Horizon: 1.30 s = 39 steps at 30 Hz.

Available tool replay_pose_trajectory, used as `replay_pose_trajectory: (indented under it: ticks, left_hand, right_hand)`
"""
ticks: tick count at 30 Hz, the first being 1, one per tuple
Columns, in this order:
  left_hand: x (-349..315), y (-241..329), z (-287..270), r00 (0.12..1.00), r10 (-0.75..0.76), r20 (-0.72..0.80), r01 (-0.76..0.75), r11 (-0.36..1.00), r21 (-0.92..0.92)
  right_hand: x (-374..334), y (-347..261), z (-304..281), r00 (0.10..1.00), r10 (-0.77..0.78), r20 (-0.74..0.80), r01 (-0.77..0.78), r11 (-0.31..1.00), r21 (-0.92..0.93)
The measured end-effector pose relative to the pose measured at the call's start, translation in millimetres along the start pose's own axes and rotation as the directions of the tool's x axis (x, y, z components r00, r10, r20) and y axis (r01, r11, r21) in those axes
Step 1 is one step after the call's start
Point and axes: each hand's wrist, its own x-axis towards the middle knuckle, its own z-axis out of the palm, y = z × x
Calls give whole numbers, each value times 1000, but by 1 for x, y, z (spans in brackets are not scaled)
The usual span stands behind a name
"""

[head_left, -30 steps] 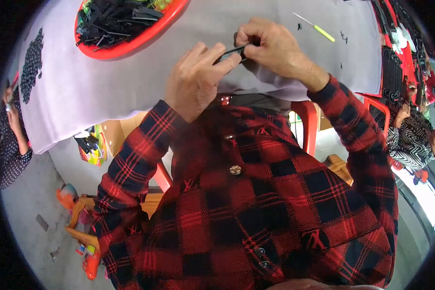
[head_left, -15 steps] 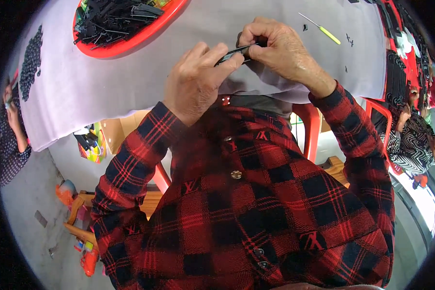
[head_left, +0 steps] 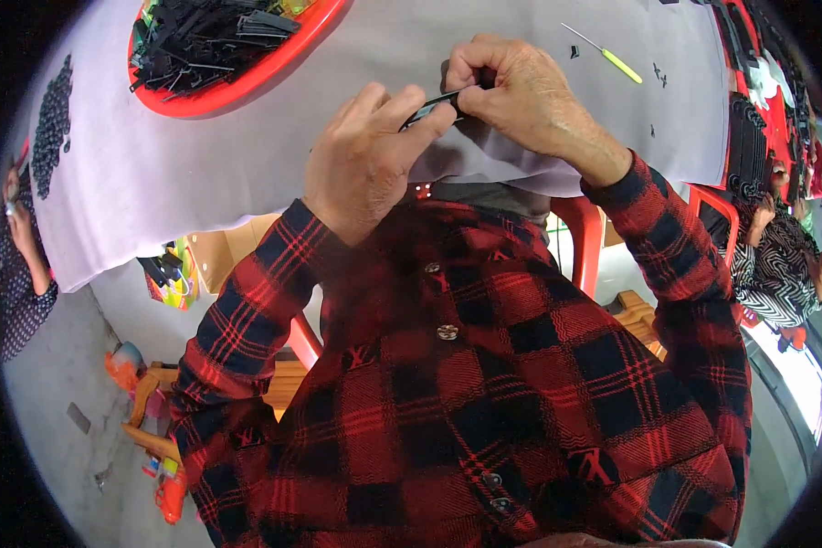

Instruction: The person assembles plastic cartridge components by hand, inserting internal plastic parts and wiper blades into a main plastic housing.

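Observation:
Over the near part of the cloth-covered table, both hands meet on a slim black strip-like part. My left hand pinches one end between thumb and fingers. At the other end, my right hand is closed, its thumb pressed to bent fingers; what lies inside that pinch is mostly hidden. Beyond my right hand lies a thin-shafted tool with a yellow-green handle. A small black piece rests near its tip.
A red basin heaped with black strips stands far left. Small black pieces form a pile at the left edge. Black parts lie at the right. People sit at both sides; a red chair is beneath me.
Both hands stay on the black part, with only slight finger shifts. The view has moved a little, so the basin and the pile appear slightly further left.

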Motion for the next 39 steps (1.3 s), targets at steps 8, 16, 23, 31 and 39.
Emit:
replay_pose_trajectory:
  ticks: [8, 16, 23, 31, 39]
  left_hand:
    - [1, -1, -4, 999, 41, -34, -40, 999, 26]
    - [0, 2, 0, 995, 45, -87, -42, 998, 39]
    - [-9, 2, -9, 973, 46, -225, -35, 998, 51]
    - [-30, -8, -19, 944, -110, -312, 107, 994, -28]
    - [-36, -10, -5, 934, -146, -326, 138, 989, -49]
  right_hand:
    - [0, -5, -1, 999, 8, 34, -5, 997, -78]
    - [-3, 4, -3, 998, -59, -6, 59, 998, -14]
    - [1, 4, -3, 999, -36, 29, 37, 999, -23]
    - [-5, 1, -4, 999, 0, 35, -5, 991, 137]
    - [-10, -24, -2, 997, -69, -24, 66, 993, -93]
